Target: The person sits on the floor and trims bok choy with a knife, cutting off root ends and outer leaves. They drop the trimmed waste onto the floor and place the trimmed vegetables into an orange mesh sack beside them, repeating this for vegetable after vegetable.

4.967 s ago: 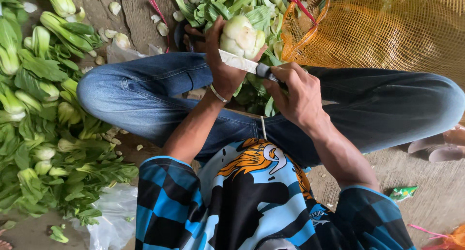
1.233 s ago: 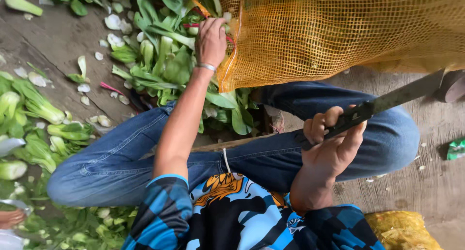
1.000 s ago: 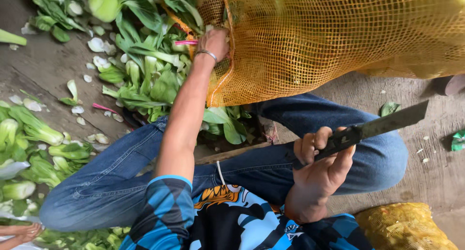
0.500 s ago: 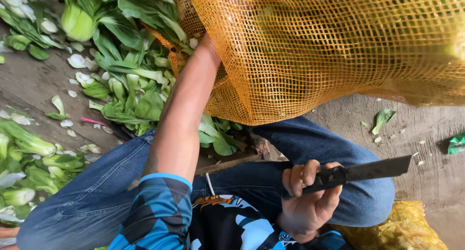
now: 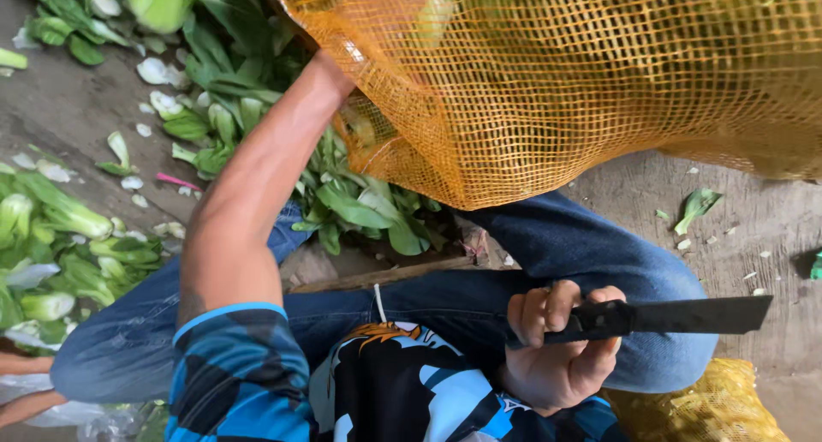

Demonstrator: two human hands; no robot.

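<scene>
— While the right hand (image 5: 556, 348) rests by the lap, how do its fingers sit?

— Curled tight round the dark handle of a knife (image 5: 659, 316), thumb side up, blade pointing out to the person's right over the jeans (image 5: 591, 253). A full, closed grip, nothing loose about it.

— And the left hand?

— Hidden. The left arm (image 5: 248, 194) runs up and disappears at the mouth of the orange net sack (image 5: 548, 82), so I cannot tell whether those fingers are open or closed, nor what they touch. Probably they are among the greens inside, but the mesh blurs it.

— How would the sack handle?

— Soft and floppy, I'd judge; the netting sags and folds, so it wants gathering at the open rim rather than a pinch mid-wall. It bulges, so likely weighty. Pale green shapes show faintly through the mesh.

— The greens themselves?

— Leafy heads with pale stalks (image 5: 342, 202) spill from under the sack's mouth onto the ground between the knees. They look crisp at the stem and limp at the leaf, easy to bruise; the thick base is the place to hold. Another pile (image 5: 60, 253) lies at the left, and white trimmings (image 5: 158, 69) dot the floor. A second yellow net (image 5: 711, 403) sits by the right hip.
</scene>
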